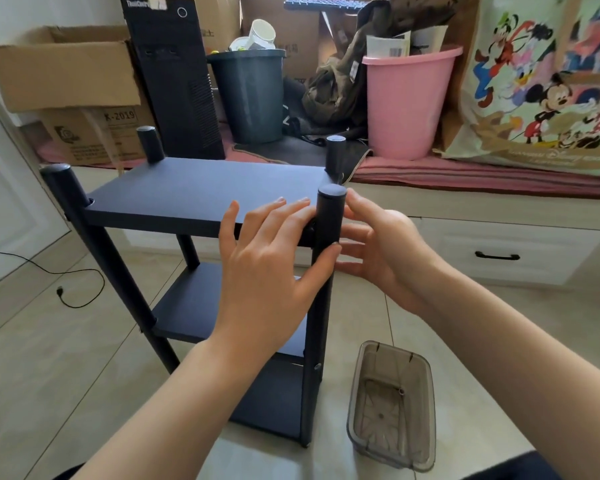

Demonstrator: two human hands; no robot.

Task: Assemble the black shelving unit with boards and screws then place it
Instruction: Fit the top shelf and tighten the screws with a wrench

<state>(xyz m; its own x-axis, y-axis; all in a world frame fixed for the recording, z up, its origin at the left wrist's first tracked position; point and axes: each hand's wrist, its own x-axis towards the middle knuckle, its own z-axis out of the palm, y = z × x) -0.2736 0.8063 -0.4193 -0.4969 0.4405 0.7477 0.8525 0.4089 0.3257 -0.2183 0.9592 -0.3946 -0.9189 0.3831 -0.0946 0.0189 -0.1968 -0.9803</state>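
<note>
A: What's biggest here?
B: The shelf [201, 192], black, upright on the floor [49, 341] at centre frame, three boards between four posts. Behind it, at twelve o'clock, a bench [482, 209] carries boxes [66, 67], a computer tower [174, 77], a dark bin [250, 95] and a pink bin [402, 102].

A: And the hands?
B: Both at the near-right post [329, 216], at three o'clock of the top board. The left hand [267, 258] lies on the board's edge, fingers straight, thumb against the post. The right hand [378, 244] cups the post from its three o'clock side, fingers loosely bent; neither grip is clamped round it.

A: Anything smaller?
B: A clear tub [392, 407] on the floor at five o'clock of the shelf. A cable [77, 289] trails at nine o'clock.
</note>
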